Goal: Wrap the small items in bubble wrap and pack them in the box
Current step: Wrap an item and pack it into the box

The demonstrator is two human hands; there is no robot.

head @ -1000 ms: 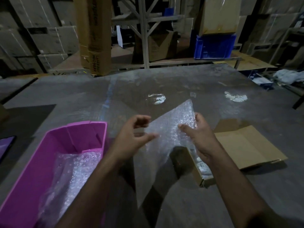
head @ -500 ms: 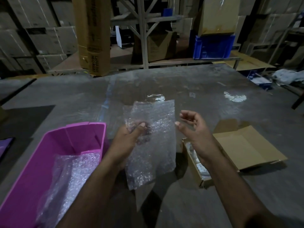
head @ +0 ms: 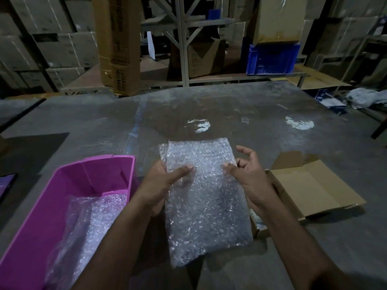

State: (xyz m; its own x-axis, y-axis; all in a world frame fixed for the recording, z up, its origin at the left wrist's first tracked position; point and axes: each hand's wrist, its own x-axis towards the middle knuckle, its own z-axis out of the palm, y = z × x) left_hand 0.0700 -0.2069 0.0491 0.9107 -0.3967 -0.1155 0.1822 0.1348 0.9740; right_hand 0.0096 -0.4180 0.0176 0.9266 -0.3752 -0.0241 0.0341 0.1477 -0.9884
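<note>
We find a sheet of bubble wrap (head: 206,197) held above the desk (head: 261,114), between both hands. The left hand (head: 161,185) grips its left edge, thumb on top. The right hand (head: 250,176) pinches the right edge with thumb and forefinger, other fingers loosely curled. An open cardboard box (head: 310,189) lies just right; a pink bin (head: 69,197) left.

Two bare forearms, no sleeves visible; left hand (head: 165,185) and right hand (head: 251,174) ungloved, no rings.
</note>
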